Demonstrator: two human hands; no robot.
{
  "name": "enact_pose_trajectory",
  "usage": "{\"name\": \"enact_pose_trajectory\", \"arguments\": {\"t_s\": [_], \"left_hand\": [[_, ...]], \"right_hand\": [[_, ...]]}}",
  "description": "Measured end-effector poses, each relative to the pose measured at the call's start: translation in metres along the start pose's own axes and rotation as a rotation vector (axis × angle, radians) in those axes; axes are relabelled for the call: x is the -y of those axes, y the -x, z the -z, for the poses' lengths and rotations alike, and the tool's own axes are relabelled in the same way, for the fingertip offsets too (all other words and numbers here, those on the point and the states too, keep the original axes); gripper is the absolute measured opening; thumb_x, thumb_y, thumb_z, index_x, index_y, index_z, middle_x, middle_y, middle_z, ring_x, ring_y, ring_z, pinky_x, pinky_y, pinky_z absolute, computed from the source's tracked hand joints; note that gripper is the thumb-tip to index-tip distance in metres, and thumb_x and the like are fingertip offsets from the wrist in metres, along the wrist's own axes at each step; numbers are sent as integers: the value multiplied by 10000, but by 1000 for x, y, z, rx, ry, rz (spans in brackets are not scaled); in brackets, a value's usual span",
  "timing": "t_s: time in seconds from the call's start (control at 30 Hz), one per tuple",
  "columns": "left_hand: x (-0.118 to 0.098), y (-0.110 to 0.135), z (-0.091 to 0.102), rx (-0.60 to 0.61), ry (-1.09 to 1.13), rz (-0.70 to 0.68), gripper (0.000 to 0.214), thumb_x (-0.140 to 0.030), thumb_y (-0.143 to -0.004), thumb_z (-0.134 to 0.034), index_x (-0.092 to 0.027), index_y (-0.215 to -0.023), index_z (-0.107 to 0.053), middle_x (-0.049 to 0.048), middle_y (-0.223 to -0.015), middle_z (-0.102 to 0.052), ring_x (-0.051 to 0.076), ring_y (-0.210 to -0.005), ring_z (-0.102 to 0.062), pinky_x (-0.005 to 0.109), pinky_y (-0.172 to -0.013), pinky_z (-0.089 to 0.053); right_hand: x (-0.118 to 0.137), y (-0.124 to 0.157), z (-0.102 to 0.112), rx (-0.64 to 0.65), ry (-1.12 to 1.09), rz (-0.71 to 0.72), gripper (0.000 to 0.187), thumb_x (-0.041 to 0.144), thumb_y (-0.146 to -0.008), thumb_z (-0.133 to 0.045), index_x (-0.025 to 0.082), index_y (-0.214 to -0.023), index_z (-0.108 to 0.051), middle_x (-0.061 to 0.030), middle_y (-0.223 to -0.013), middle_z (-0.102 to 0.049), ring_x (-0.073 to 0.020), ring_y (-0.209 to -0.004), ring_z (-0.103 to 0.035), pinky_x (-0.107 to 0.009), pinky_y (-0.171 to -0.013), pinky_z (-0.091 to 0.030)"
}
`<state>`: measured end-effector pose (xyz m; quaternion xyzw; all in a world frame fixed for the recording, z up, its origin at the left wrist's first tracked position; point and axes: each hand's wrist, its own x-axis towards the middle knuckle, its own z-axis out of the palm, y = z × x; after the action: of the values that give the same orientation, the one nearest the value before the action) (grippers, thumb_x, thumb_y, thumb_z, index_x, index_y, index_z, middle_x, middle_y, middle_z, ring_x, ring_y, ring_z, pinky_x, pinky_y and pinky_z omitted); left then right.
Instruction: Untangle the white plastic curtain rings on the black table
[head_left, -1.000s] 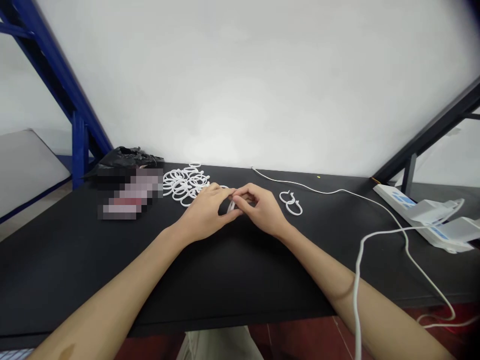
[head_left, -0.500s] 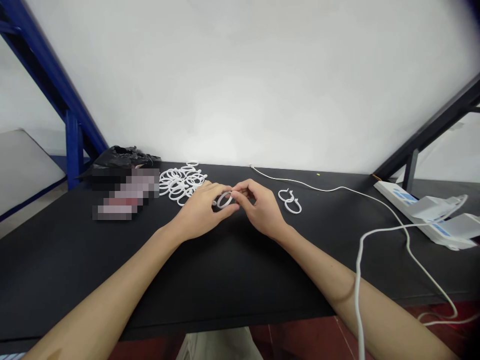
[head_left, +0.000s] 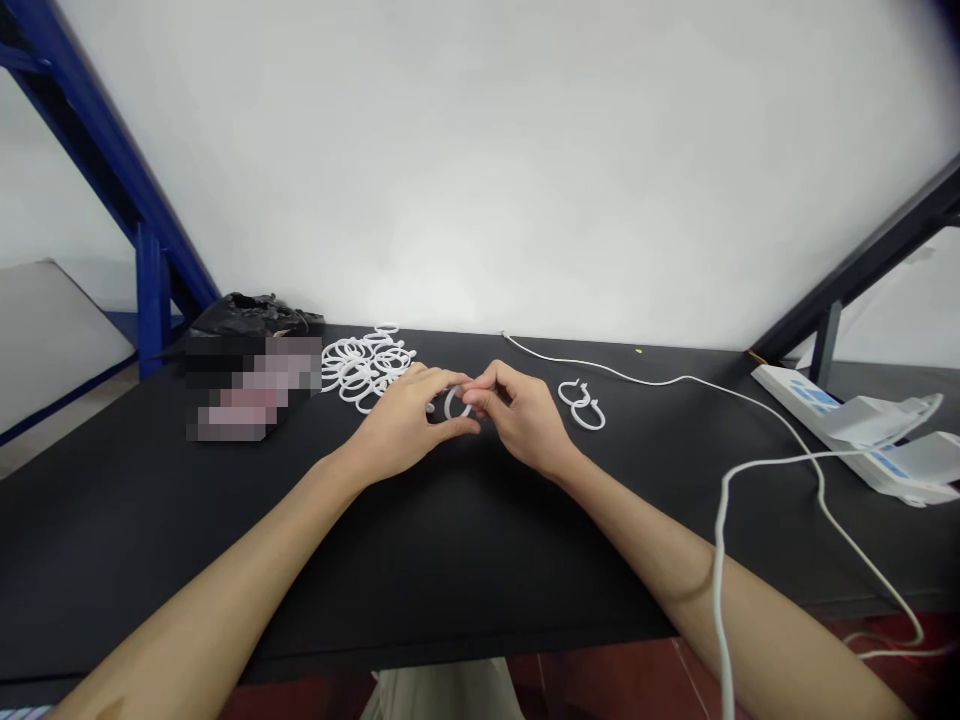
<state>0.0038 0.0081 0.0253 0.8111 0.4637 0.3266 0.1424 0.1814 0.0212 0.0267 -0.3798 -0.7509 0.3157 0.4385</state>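
Observation:
Both hands meet over the middle of the black table (head_left: 465,560). My left hand (head_left: 409,420) and my right hand (head_left: 525,415) pinch the same white plastic ring (head_left: 455,404) between thumbs and fingertips, holding it just above the tabletop. A pile of several white rings (head_left: 364,362) lies just beyond my left hand. Two opened white rings (head_left: 582,405) lie on the table to the right of my right hand.
A white cable (head_left: 720,470) runs from the back of the table across my right forearm and off the front edge. A white power strip (head_left: 862,430) sits at the right. A black bag (head_left: 251,315) and a blurred object (head_left: 251,388) lie at the left.
The ring held between the fingertips has turned, so its loop now shows more openly between the hands. Both hands stay in the same place.

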Motion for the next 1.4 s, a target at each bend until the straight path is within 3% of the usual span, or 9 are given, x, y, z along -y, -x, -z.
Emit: {"name": "enact_pose_trajectory", "arguments": {"t_s": [0.1, 0.2, 0.33, 0.43, 0.5, 0.7, 0.9, 1.1, 1.4], "left_hand": [[2, 0, -2, -7, -20, 1, 369, -446, -838, -678, -257, -1151, -630, 23, -1100, -691, 239, -1001, -570, 389, -898, -473], [10, -1, -2, -101, -109, 36, 407, -426, -878, -624, -233, -1235, -592, 46, -1112, -676, 253, -1062, -555, 413, -959, -449], [26, -1, 2, -284, -352, 191, 467, -402, -918, -524, -183, -1330, -540, 132, -1259, -615, 348, -1194, -477, 520, -1018, -381], [30, -1, 4, -322, -430, 260, 488, -406, -915, -499, -150, -1328, -549, 173, -1334, -560, 403, -1221, -432, 568, -987, -378], [29, -1, 3, -293, -421, 237, 429, -391, -919, -488, -165, -1271, -589, 155, -1297, -585, 385, -1203, -440, 559, -982, -379], [17, 0, -3, -124, -259, 17, 270, -352, -936, -492, -211, -1105, -648, 60, -1109, -671, 281, -1090, -484, 478, -992, -391], [10, 1, -9, -31, -126, -46, 318, -393, -927, -537, -213, -1177, -618, 49, -1098, -684, 258, -1045, -514, 446, -967, -414], [5, 0, -4, -4, -79, 12, 268, -368, -964, -455, -240, -922, -687, 27, -820, -664, 222, -834, -541, 370, -781, -464], [1, -1, 1, -29, 66, 91, 272, -336, -962, -456, -268, -899, -711, -17, -849, -724, 198, -857, -615, 323, -806, -480]], "right_hand": [[-2, -3, 3, 34, 75, 16, 164, 367, -896, -607, 212, -843, -614, 20, -743, -673, -118, -660, -598, -248, -658, -470], [-9, -8, 20, -24, 449, -43, 299, 458, -903, -585, 208, -1064, -613, -32, -874, -692, -165, -754, -622, -300, -724, -474], [-25, -12, 62, -251, 1121, -388, 422, 477, -905, -545, 124, -1119, -632, -210, -1158, -606, -333, -1064, -594, -422, -828, -457], [-36, -12, 84, -211, 1182, -694, 502, 540, -888, -533, 106, -1115, -643, -237, -1171, -599, -354, -1040, -620, -441, -818, -459], [-42, -12, 88, -111, 1125, -729, 423, 497, -906, -513, 133, -1070, -655, -204, -1112, -645, -324, -992, -643, -416, -794, -458], [-44, -15, 65, -24, 807, -324, 148, 312, -888, -567, 189, -864, -645, -29, -796, -667, -164, -750, -608, -278, -697, -419], [-27, -11, 29, -27, 454, 23, 117, 317, -895, -595, 203, -887, -619, 10, -771, -608, -121, -672, -544, -249, -671, -435], [-14, -3, 11, 26, 252, 98, 119, 332, -907, -603, 214, -908, -622, 4, -804, -612, -119, -698, -553, -247, -669, -465], [-10, -1, 13, 59, 159, 123, 111, 325, -892, -635, 219, -909, -662, 4, -832, -662, -115, -708, -570, -246, -687, -469]]}}
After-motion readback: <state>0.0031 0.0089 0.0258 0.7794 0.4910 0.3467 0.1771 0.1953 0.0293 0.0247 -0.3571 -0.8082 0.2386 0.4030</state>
